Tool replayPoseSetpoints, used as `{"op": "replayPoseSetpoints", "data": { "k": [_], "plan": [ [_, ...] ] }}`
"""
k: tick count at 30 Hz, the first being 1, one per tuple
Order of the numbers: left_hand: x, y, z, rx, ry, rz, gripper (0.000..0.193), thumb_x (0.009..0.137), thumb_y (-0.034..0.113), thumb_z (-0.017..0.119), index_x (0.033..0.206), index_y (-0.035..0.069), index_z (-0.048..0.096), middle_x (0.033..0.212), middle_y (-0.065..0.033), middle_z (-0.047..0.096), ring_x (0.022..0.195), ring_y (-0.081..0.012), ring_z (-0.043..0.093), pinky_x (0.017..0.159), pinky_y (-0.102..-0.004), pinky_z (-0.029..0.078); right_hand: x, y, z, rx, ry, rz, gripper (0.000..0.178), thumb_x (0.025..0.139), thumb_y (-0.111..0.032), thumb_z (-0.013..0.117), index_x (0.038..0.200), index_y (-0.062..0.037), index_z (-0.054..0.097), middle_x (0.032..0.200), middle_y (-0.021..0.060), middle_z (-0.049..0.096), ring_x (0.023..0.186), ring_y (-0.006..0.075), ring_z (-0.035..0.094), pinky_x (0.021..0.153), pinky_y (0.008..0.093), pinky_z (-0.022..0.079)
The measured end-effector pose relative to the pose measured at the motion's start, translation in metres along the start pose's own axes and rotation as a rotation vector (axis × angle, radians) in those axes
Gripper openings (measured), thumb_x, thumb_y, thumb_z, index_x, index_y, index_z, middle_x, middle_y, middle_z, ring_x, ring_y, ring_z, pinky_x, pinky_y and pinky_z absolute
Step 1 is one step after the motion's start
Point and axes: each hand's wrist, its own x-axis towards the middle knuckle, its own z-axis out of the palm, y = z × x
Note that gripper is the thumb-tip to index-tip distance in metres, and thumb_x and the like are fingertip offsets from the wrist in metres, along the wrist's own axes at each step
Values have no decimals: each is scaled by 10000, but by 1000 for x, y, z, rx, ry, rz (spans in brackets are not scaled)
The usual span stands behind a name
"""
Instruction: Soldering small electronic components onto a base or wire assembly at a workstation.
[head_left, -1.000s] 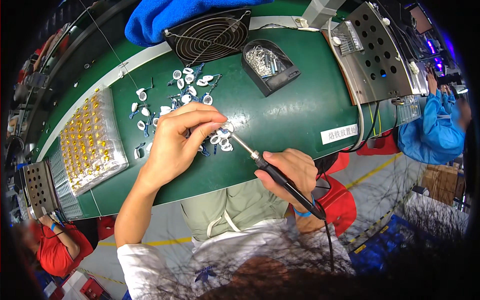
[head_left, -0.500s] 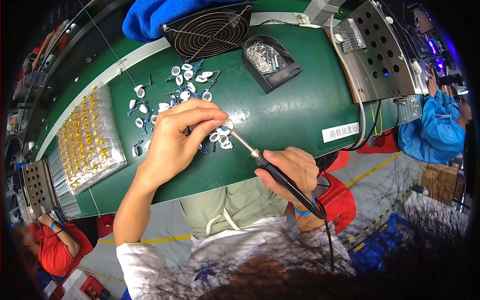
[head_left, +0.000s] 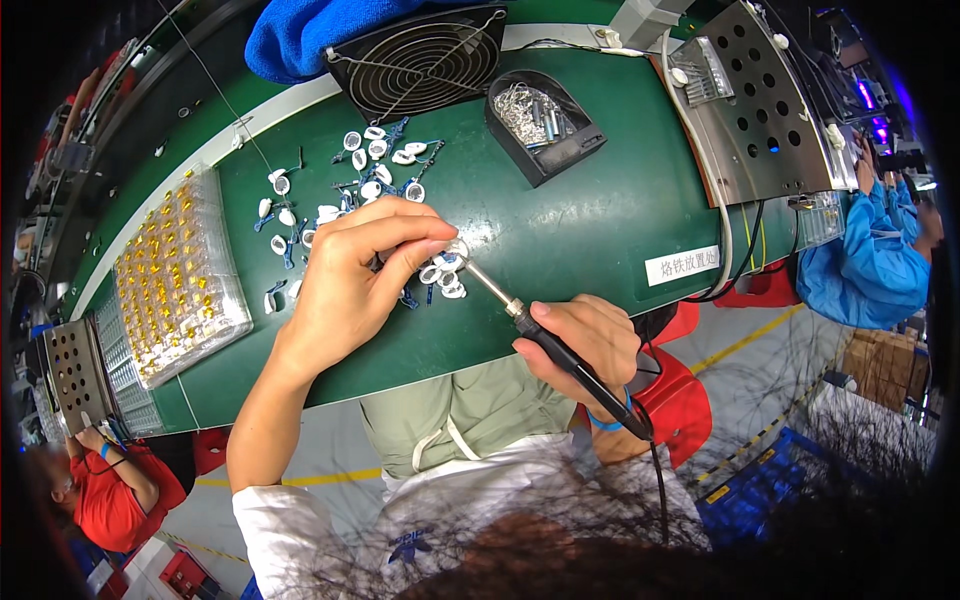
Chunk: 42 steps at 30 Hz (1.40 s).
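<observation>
Pinched between the thumb and forefinger of my left hand (head_left: 350, 265) is a small white earbud shell (head_left: 457, 247), mostly hidden by the fingertips. My right hand (head_left: 595, 345) is closed round the black handle of a soldering iron (head_left: 562, 358). Its metal shaft slants up and left, with the tip at the shell; whether the two touch is too small to tell. Just below the fingertips lies a cluster of white earbud parts (head_left: 445, 275). More of these parts, with dark mesh faces and blue tails (head_left: 376, 150), are scattered beyond and left of my left hand.
On the green bench (head_left: 600, 200) stand a black fan (head_left: 420, 65) and a black bin (head_left: 540, 155) of small metal bits. A clear tray (head_left: 185, 270) of yellow pieces lies left. A perforated metal box (head_left: 755, 110) stands right, with cables below. Co-workers sit at both sides.
My right hand and the soldering iron have shifted very slightly to the right and down. My left hand keeps its place with the earbud shell.
</observation>
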Motion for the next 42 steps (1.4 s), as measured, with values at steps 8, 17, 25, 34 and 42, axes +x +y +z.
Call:
{"op": "replayPoseSetpoints", "data": {
  "k": [8,17,25,34,42],
  "plan": [
    [-3,1,-2,-5,-5,-9,120,907,-18,736,1022,-20,770,1017,-120,750,877,-217,726,755,-316,581,-5,1,-4,16,27,41,358,834,-156,859,1066,55,687,780,170,706,584,278,667,531,353,523],
    [-5,-4,5,-44,38,30,184,836,-28,783,1018,-9,757,988,-110,762,880,-195,739,778,-305,581,-3,-2,-5,29,25,89,353,831,-155,855,1067,48,689,772,154,700,601,282,670,563,360,537],
    [-7,-1,8,-33,99,4,291,813,-31,788,1099,6,749,994,-89,787,883,-175,765,787,-284,601,2,-3,-4,13,3,58,363,811,-154,867,1060,46,694,764,145,696,592,274,663,556,355,524],
    [-7,1,7,80,84,83,333,799,-48,791,1124,4,738,997,-91,789,898,-176,766,808,-287,603,0,1,1,3,49,23,417,715,-96,909,1082,0,735,825,100,738,598,220,671,533,311,506],
    [-6,0,7,83,70,88,351,796,-49,799,1136,6,733,1003,-86,790,915,-170,759,822,-280,589,2,-1,-1,-5,12,22,370,790,-137,883,1062,38,703,792,148,720,611,273,686,547,344,528]
  ]
}}
